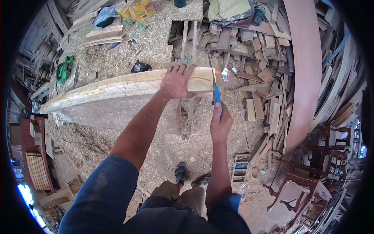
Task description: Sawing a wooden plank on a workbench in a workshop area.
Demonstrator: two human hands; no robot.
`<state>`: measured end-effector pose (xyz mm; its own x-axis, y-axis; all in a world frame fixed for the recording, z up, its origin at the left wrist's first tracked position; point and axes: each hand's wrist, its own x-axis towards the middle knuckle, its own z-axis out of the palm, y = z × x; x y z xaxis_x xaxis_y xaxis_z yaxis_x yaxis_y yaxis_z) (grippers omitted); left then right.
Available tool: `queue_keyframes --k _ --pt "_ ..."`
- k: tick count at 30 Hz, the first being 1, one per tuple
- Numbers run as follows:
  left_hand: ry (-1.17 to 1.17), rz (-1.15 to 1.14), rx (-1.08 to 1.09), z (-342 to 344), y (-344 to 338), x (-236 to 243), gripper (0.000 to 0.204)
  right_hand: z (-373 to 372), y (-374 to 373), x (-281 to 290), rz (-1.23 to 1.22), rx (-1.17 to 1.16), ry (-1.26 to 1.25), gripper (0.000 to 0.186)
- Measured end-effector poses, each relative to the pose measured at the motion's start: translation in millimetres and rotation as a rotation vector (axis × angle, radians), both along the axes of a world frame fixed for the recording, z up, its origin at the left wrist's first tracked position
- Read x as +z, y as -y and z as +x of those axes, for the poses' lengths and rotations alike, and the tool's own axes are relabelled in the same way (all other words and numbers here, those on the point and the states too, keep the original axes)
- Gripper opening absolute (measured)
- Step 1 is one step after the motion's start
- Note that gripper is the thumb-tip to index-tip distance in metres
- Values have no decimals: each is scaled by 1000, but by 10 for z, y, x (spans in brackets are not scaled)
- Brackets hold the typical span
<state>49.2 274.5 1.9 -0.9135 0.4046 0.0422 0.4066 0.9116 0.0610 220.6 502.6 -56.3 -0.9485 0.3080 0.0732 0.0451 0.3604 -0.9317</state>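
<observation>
Along the curved plank (124, 84), I am working from its near side, with both arms reaching forward to it. The plank itself is stretching well out leftward from the left hand (177, 83), which I am laying flat on it close to its right end; the fingers are spreading loosely over the wood, gripping nothing. At that right end, the right hand (221, 121) is closing its fingers around the blue handle of a saw (217, 95), and the blade is pointing away across the plank's end edge; whether it is biting into the wood, I cannot tell. Just beyond the plank, a dark bundle (141, 67) is sitting among shavings, and two narrow rails (194, 41) are running outward from its far side. Past its left part, a green power tool (63, 70) is resting. To its right, offcuts (255, 106) are lying in a heap.
</observation>
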Motion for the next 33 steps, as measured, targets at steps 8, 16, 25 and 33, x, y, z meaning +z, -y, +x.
queue_keyframes --k 8,16,25,33 --pt "83 -28 19 -24 -33 42 133 1764 23 741 81 -36 100 48" --pt "4 18 3 -5 -7 -52 133 435 -6 105 30 -35 172 43" --pt "61 -58 14 -22 -24 32 130 1083 73 406 62 -68 -38 49" --pt "-36 24 -17 35 1 -31 132 803 -64 269 -11 -8 85 42"
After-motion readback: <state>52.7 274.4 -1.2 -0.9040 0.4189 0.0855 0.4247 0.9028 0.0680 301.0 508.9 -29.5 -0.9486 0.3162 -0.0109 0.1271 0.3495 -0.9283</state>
